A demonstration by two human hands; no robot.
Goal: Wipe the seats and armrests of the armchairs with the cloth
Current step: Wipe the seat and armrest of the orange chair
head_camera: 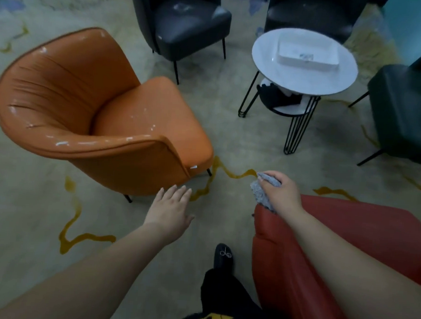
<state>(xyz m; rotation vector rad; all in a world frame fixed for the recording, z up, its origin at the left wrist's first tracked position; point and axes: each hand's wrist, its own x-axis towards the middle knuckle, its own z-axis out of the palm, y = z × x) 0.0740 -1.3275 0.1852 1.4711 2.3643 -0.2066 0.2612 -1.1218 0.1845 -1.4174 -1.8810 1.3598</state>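
Note:
An orange armchair (pixel 89 102) stands at the left, its seat facing right, with pale glossy patches on the seat and armrest. My right hand (pixel 280 192) grips a grey cloth (pixel 261 192) over the front corner of a red armchair (pixel 347 241) at the lower right. My left hand (pixel 170 210) hovers flat with straight fingers over the carpet, just below the orange chair's near side, holding nothing. Three black armchairs stand farther off: one (pixel 188 22) at the top middle, one (pixel 312 15) behind the table, one (pixel 406 117) at the right.
A round white side table (pixel 267 61) on black wire legs carries a white rectangular tray (pixel 284 58) and has a lower shelf with dark items. Patterned beige carpet (pixel 41 210) covers the floor. My black shoe (pixel 223 257) stands between the orange and red chairs.

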